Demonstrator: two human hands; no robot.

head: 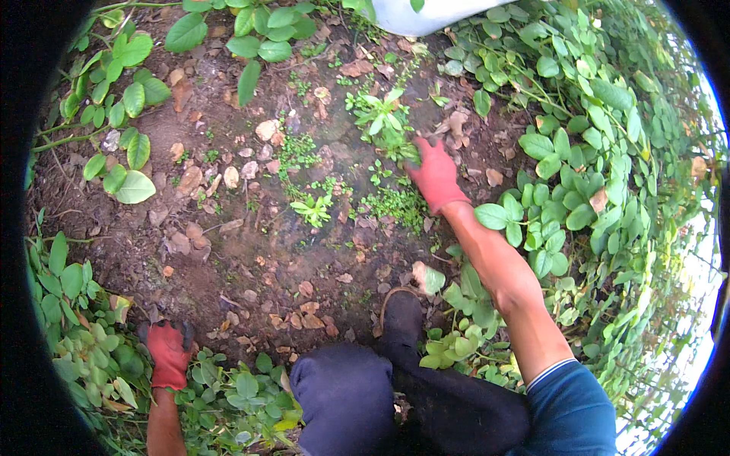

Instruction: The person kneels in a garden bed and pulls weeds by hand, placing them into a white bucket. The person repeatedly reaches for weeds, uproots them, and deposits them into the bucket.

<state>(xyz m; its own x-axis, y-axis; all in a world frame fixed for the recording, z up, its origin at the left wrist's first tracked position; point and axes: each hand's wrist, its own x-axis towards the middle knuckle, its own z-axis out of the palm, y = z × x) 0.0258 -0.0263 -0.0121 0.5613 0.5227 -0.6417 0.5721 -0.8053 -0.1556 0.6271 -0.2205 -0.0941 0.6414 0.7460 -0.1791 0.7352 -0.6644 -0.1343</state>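
Observation:
My right hand (434, 172), in a red work glove with dark fingertips, reaches down to a leafy weed clump (383, 117). Its thumb and fingers are at the clump's near right edge; leaves hide whether they close on any stems. Low small-leaved weeds (396, 206) spread just left of the wrist. At lower left, my left hand (167, 349), gloved alike, is palm down at the border of bare soil and leafy plants. Its fingers look spread, with nothing seen in them. Farther in, a small pale-green weed (312, 210) grows from the soil (228, 285).
Leafy shrub branches (570, 194) crowd the right side, some close to my right forearm. Other leafy stems (134, 100) hang in from the upper left. A white object (422, 14) lies at the top edge. My shoe (402, 313) stands on soil strewn with dry leaves (311, 321).

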